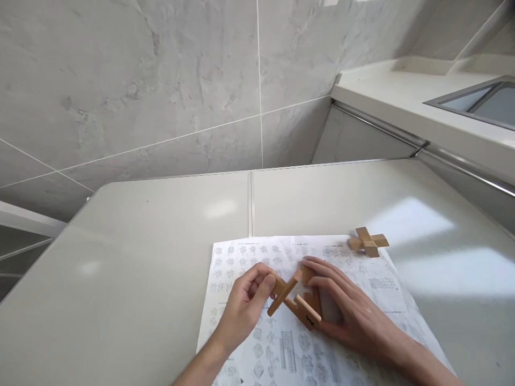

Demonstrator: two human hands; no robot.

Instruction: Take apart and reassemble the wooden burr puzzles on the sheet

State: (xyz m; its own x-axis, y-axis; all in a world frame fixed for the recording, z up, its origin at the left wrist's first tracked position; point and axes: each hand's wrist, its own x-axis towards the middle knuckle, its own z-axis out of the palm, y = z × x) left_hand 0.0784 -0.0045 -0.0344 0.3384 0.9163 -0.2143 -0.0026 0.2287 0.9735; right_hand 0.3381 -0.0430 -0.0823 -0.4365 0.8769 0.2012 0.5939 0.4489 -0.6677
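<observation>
My left hand pinches the end of a light wooden puzzle piece between thumb and fingers. A wooden stick crosses that piece at a slant; whether the two are joined I cannot tell. Just right of them, a notched wooden puzzle piece with a small black mark stands above the paper. My right hand curls around its right side, with fingers on more brown wood behind it. The right palm and thumb tip are partly hidden. The printed sheet lies under both hands.
An assembled wooden cross puzzle rests at the sheet's upper right edge. The pale table has a seam across it. A grey tiled wall stands behind, and a white counter with a metal-framed opening is at the right.
</observation>
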